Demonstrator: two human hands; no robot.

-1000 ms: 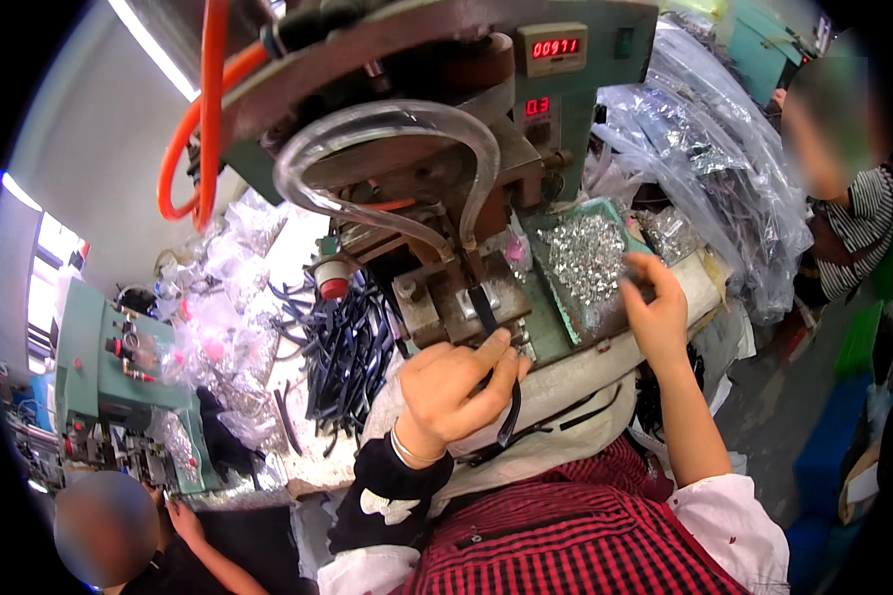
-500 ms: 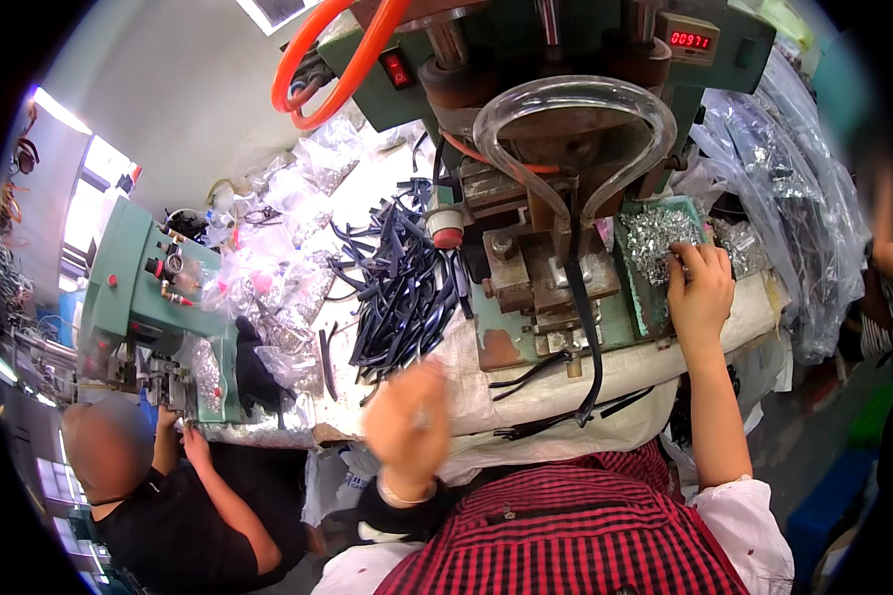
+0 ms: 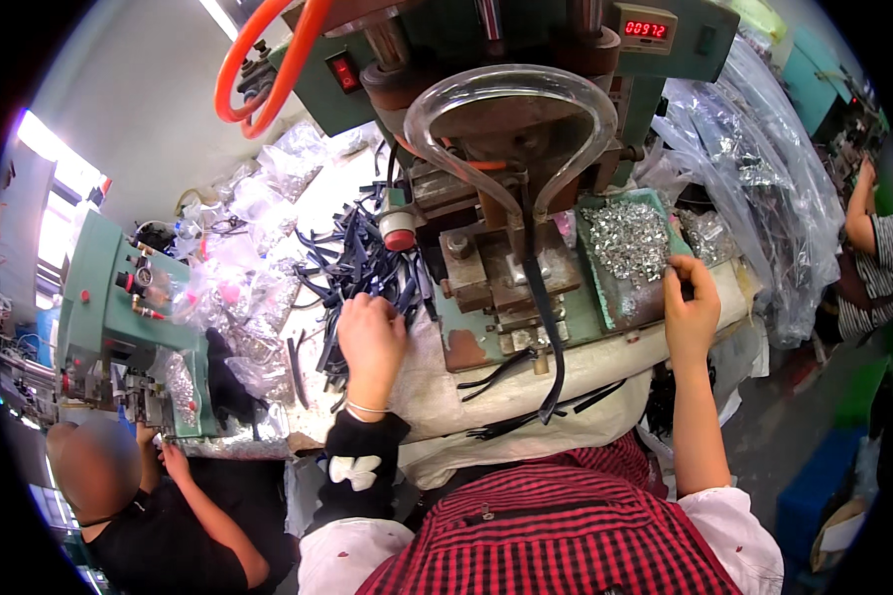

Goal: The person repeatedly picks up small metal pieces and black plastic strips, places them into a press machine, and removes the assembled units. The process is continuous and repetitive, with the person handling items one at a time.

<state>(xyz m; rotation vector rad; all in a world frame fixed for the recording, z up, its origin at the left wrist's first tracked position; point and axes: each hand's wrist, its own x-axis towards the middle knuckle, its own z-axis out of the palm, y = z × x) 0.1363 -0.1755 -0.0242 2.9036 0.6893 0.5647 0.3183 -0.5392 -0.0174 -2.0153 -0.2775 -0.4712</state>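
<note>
My left hand [image 3: 372,342] is at the near side of a heap of dark strips [image 3: 352,260], its fingers curled down and closed; whatever they grip is hidden. My right hand [image 3: 693,312] is at the right edge of a green tray [image 3: 605,302] full of small shiny metal pieces [image 3: 627,241]. Its thumb and forefinger are pinched together, and anything between them is too small to make out. Between the hands stands a green press [image 3: 511,288]. One long dark strip [image 3: 548,347] hangs out of its tooling, over the front, touched by neither hand.
A red-topped button [image 3: 399,234] sits on the press's left, and a clear hose [image 3: 511,79] loops before it. Loose strips [image 3: 551,421] lie at the bench's front. Plastic bags [image 3: 248,268] crowd the left. A co-worker [image 3: 159,516] sits at another green machine [image 3: 119,297]; another person [image 3: 868,258] is far right.
My left hand has moved from the bench's front edge forward to the strip heap. My right hand has drawn back from the metal pieces to the tray's right edge. The view has shifted slightly.
</note>
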